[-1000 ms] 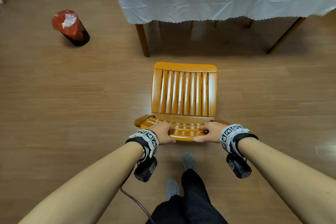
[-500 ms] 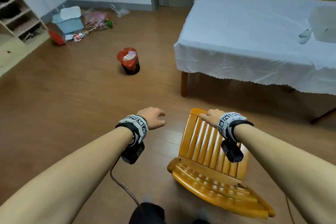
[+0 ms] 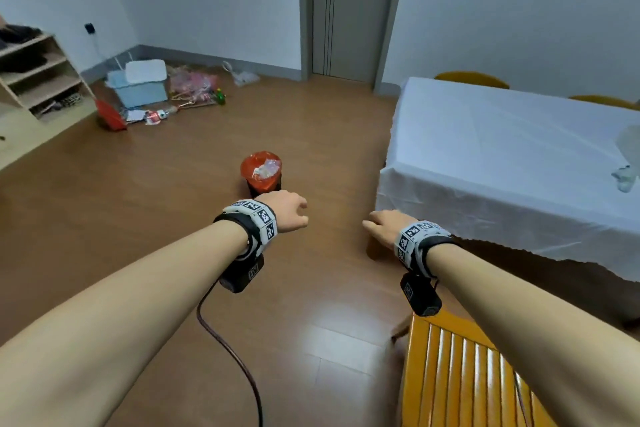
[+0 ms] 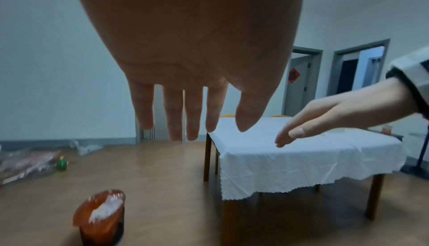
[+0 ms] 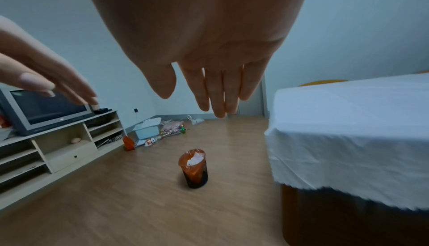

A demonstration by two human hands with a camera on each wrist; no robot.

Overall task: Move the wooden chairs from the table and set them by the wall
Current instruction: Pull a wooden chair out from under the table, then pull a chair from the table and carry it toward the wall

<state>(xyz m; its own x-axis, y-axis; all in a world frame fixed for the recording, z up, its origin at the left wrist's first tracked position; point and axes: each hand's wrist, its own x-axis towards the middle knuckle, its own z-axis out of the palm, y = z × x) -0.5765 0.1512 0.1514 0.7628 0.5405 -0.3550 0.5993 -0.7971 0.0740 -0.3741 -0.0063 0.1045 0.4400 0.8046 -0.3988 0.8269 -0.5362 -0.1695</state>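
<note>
A slatted orange wooden chair [image 3: 460, 378] stands on the floor at the lower right of the head view, under my right forearm. Two more chair backs [image 3: 471, 79] show behind the table [image 3: 512, 163], which wears a white cloth. My left hand [image 3: 289, 215] and right hand [image 3: 384, 229] are held out in the air in front of me, both empty. The wrist views show the left fingers [image 4: 176, 114] and the right fingers [image 5: 218, 92] straight and hanging free. Neither hand touches the chair.
A bin with a red liner [image 3: 261, 172] stands on the wooden floor ahead of my left hand. Boxes and clutter [image 3: 145, 87] lie by the far wall. A shelf unit [image 3: 38, 73] stands at the left, a door [image 3: 349, 10] straight ahead.
Both hands let go of the chair's back rail and rose into the air. My view lifted and turned left, so the chair slid to the lower right corner.
</note>
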